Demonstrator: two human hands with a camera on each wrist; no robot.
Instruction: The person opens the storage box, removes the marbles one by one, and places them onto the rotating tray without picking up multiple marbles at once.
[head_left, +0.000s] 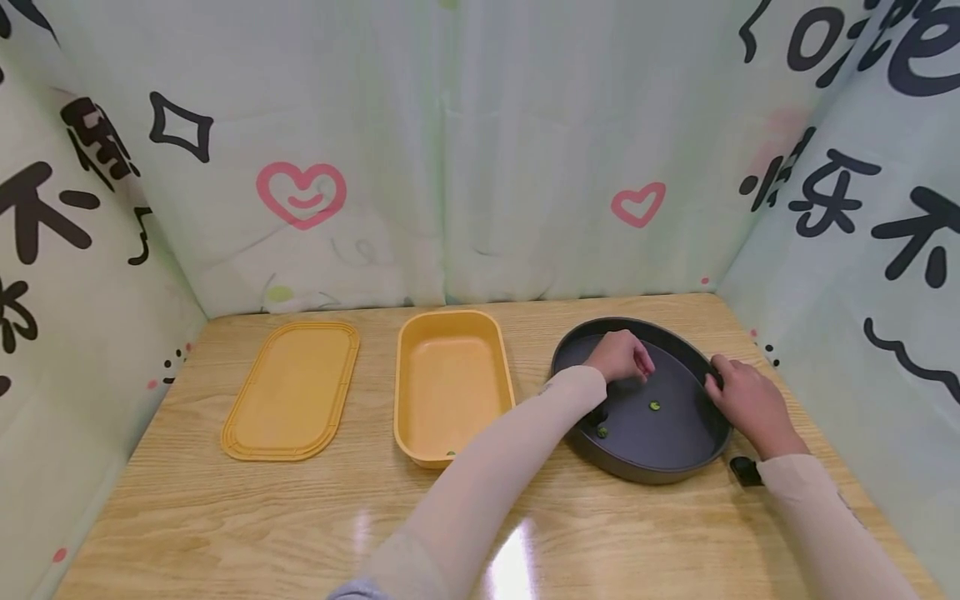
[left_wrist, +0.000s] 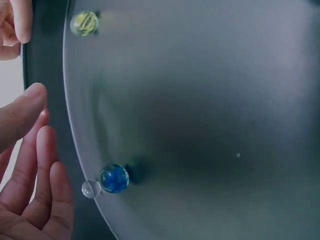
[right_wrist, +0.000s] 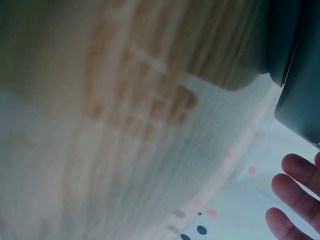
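A round dark frying pan (head_left: 675, 446) stands on the right side of the table. My left hand (head_left: 622, 357) hangs over its inside, fingers bent downward; in the left wrist view its thumb (left_wrist: 22, 117) and fingertips lie close together with nothing visible between them. Inside the pan are a yellow-green marble (left_wrist: 84, 23) and a blue marble (left_wrist: 114, 178), the latter near the wall. Beside the blue one shows a small clear ball (left_wrist: 91, 189), possibly a reflection. My right hand (head_left: 752, 406) grips the pan's right rim, its fingers (right_wrist: 295, 190) outside the wall.
Left of the pan stands a yellow-orange plastic box (head_left: 403, 383) with a small green thing (head_left: 451, 454) at its near end, partly hidden by the left sleeve (head_left: 480, 475). A matching lid (head_left: 292, 392) lies farther left. Printed curtains (head_left: 450, 167) border the wooden table (head_left: 225, 517).
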